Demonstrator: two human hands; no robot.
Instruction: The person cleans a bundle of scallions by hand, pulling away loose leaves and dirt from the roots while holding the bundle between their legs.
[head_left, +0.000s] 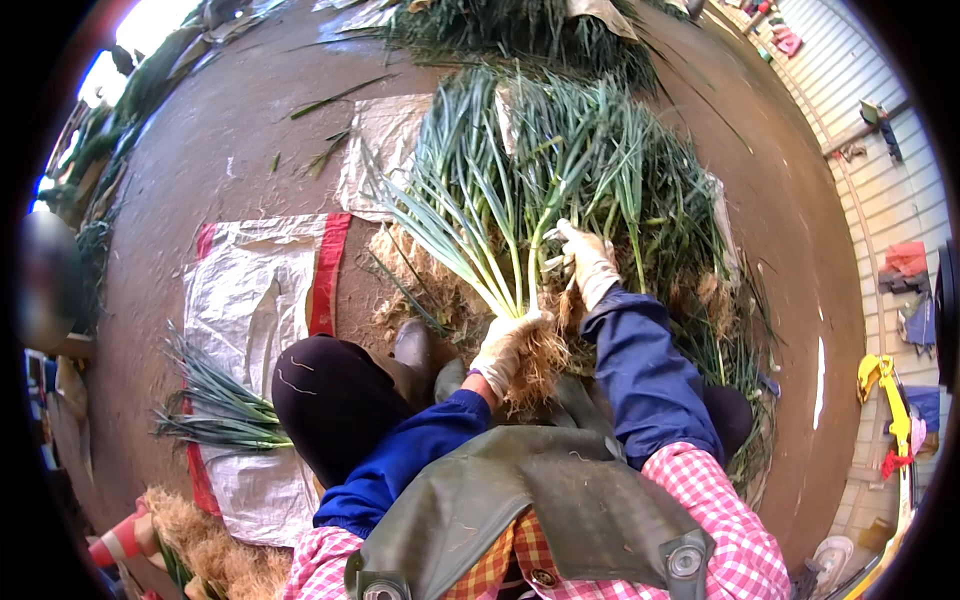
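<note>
My left hand [510, 352], in a pale work glove, is closed round the white lower ends of a bunch of green onions [490, 255]. Their leaves fan up and away from me, and tangled brown roots [538, 365] hang below the fist. Just right of the stalks is my gloved right hand [585, 258], its fingers apart and bent towards the nearest stalk. Whether the fingertips touch that stalk is hard to tell. Beyond both hands lies a large heap of green onions [660, 190], roots towards me.
A white sack with red edges [255, 290] lies flat at left, with a smaller green onion bunch [225, 405] on it. Loose roots [215, 545] are piled at lower left. Another heap [520, 35] lies at the far end. A yellow metal bar [897, 410] stands at right.
</note>
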